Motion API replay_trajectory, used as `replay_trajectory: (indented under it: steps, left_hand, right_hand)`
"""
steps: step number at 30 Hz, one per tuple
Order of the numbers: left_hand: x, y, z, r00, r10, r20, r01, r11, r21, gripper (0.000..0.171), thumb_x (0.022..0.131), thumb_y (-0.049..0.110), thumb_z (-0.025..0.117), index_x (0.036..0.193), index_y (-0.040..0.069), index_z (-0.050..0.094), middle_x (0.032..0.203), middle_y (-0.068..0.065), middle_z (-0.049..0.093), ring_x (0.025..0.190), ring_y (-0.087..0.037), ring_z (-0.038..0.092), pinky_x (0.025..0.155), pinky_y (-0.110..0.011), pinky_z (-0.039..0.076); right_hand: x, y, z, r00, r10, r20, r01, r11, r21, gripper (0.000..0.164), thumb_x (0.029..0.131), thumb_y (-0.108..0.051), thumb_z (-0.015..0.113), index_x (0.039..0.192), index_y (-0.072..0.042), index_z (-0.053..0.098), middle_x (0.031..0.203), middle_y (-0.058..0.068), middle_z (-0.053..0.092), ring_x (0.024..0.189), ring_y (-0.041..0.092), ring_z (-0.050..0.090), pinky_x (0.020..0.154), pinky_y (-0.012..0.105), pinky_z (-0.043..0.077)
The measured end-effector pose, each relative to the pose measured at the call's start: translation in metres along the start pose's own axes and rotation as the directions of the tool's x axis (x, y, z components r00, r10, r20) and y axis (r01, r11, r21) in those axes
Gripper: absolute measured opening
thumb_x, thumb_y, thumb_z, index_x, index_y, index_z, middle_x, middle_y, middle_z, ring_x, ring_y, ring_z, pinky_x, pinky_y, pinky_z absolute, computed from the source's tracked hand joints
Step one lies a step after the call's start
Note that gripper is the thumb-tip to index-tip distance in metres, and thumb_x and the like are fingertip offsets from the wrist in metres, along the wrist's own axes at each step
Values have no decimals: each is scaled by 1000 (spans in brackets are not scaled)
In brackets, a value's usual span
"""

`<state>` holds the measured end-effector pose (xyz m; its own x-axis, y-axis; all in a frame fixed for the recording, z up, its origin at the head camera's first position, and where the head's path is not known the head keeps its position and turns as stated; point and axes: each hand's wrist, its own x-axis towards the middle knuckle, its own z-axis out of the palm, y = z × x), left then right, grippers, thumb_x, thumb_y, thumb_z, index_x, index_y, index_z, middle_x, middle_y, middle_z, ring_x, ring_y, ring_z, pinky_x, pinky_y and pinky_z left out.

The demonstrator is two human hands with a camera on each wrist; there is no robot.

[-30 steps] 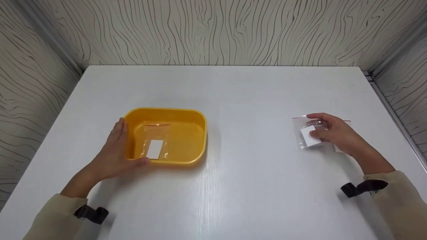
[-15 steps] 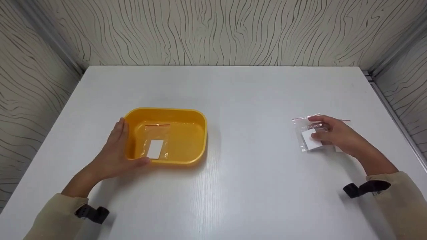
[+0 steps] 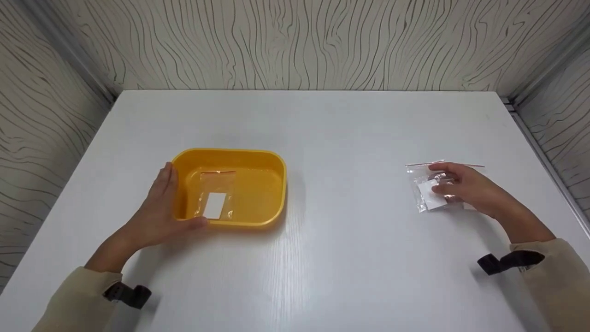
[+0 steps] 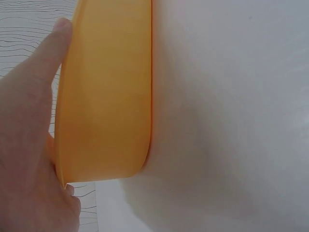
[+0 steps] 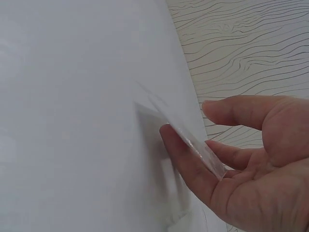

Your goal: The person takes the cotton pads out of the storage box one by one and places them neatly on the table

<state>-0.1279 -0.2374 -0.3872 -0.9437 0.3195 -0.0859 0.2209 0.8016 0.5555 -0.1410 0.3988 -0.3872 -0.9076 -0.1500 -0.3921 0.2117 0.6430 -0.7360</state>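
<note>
My left hand (image 3: 154, 212) rests at the left end of a yellow plastic tray (image 3: 285, 193); its straight fingers lie along the outer end wall and its thumb reaches over the near rim. Inside the tray lies a clear zip bag (image 3: 216, 184) with a red seal and a white label. Off to the right, my right hand (image 3: 470, 186) holds another clear zip bag (image 3: 421, 203), thumb over its white label. In the right wrist view this bag (image 5: 205, 154) slants between the digits, over its shadow. A further zip bag (image 3: 474, 165) is mostly hidden under that hand.
The white table (image 3: 350, 161) spreads between the tray and the right-hand bags. A wood-grain patterned wall (image 3: 313, 46) runs along the back, with similar panels at both sides. Each wrist wears a black strap with a small camera (image 3: 488, 263).
My right hand has shifted slightly to the right and toward me, and the near edge of its zip bag has come down a little. The left hand and tray stay in place.
</note>
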Motion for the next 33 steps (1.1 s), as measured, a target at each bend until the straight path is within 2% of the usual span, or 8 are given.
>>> replay_trajectory:
  steps: [5,9,17,22,28,33]
  left_hand:
    - [0,-1,0,1000,-2,2,2,1000,11,135,79,59,78,158,-4,-12,167,-24,-11,153,-45,-3,114,-72,22]
    - [0,-1,0,1000,-5,2,5,1000,13,135,79,59,78,158,-4,-12,167,-24,-12,153,-46,-3,114,-72,22]
    - [-1,-1,0,1000,0,-2,0,1000,18,135,80,59,78,159,-4,-11,167,-25,-10,153,-47,0,113,-71,24]
    - [-1,-1,-1,1000,-8,4,8,1000,13,136,80,59,78,158,-5,-13,167,-24,-12,153,-46,-3,114,-72,21]
    - [-1,-1,-1,1000,-13,13,13,1000,15,135,80,59,78,157,-6,-13,167,-25,-12,153,-46,-5,115,-71,19]
    - [-1,-1,-1,1000,-16,16,16,1000,13,135,81,59,78,157,-5,-13,167,-25,-13,153,-46,-5,115,-72,19]
  right_hand:
    - [-2,-1,-3,1000,24,21,-24,1000,9,64,105,-24,59,156,2,30,155,36,30,119,30,52,83,22,54]
    - [-3,-3,-4,999,19,43,-20,999,36,65,106,-25,57,157,3,29,154,35,33,109,20,56,83,24,54]
    - [-8,-3,-8,998,10,63,-15,998,69,63,106,-24,55,156,4,28,153,34,35,111,22,57,87,24,55]
    - [-11,-3,-12,997,-20,74,14,997,79,63,106,-25,56,155,4,29,151,31,39,109,13,60,88,27,55]
    - [-13,-5,-15,996,-24,88,20,998,57,62,105,-24,57,154,5,31,157,31,32,111,5,58,90,28,56]
    - [-15,-5,-17,995,-28,91,24,999,42,62,106,-24,57,154,5,31,155,31,34,112,2,57,92,31,57]
